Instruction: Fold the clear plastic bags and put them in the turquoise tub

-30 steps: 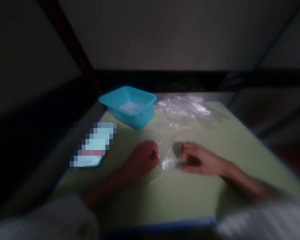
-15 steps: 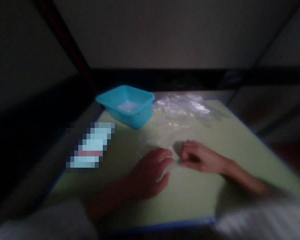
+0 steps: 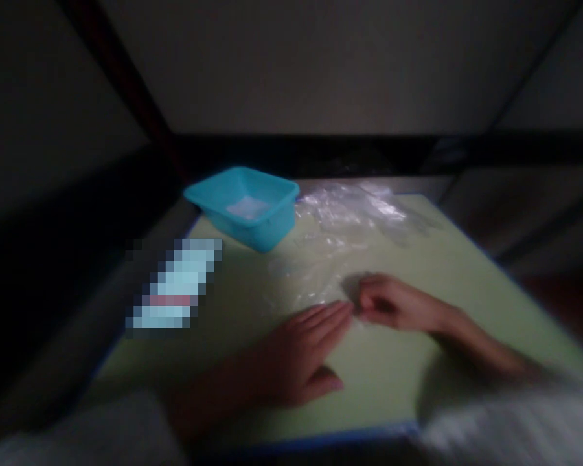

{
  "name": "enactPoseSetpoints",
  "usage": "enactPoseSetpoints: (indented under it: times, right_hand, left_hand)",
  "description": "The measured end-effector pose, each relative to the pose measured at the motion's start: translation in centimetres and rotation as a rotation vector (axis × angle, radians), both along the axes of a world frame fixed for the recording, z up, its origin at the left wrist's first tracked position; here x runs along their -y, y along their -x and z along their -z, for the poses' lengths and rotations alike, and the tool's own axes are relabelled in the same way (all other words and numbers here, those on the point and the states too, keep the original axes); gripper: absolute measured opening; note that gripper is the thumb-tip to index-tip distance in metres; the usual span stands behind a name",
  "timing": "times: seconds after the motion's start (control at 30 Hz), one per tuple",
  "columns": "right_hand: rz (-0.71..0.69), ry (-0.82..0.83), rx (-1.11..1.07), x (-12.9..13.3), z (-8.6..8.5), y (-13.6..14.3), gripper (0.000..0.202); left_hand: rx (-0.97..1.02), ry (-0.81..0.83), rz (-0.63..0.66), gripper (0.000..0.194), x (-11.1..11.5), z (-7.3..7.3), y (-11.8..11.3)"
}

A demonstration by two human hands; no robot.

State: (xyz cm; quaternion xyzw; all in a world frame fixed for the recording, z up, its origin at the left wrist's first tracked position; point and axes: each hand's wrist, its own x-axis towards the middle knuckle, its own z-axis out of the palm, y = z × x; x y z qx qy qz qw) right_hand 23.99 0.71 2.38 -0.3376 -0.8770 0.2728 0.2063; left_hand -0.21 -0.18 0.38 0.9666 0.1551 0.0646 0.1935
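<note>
My left hand [image 3: 304,353] lies flat with fingers stretched out and thumb apart, at the near edge of a clear plastic bag [image 3: 315,278] spread on the table. Its fingertips come close to my right hand [image 3: 393,303], which is curled with thumb and fingers pressed together at the bag's right side. Whatever sits in that pinch is too small and dim to make out. Behind the bag, a heap of shiny clear plastic bags [image 3: 364,207] covers the back of the table.
A turquoise plastic basin [image 3: 276,226] with something whitish inside stands at the back left of the yellow-green table [image 3: 379,382]. A blurred-out pale blue item [image 3: 179,281] lies along the left edge. A wall rises behind the table.
My left hand has flattened: its curled fingers are now stretched out and have moved right, closer to my right hand. My right hand stays pinched in nearly the same place.
</note>
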Motion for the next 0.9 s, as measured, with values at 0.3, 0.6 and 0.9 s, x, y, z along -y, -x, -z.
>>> enactPoseSetpoints:
  times: [0.3,0.6,0.9]
  right_hand:
    - [-0.014,-0.018,0.049,0.1,0.3,-0.1,0.027]
    - [-0.056,0.041,0.076,0.0,0.1,-0.5,0.028]
    - [-0.005,-0.2,0.14,-0.3,1.0,0.0,0.06]
  left_hand:
    - [-0.004,-0.043,0.004,0.076,0.1,0.1,0.0]
    - [-0.02,-0.076,-0.044,0.071,-0.6,0.3,0.3]
    - [0.079,-0.13,-0.133,0.064,-1.0,-0.2,0.6]
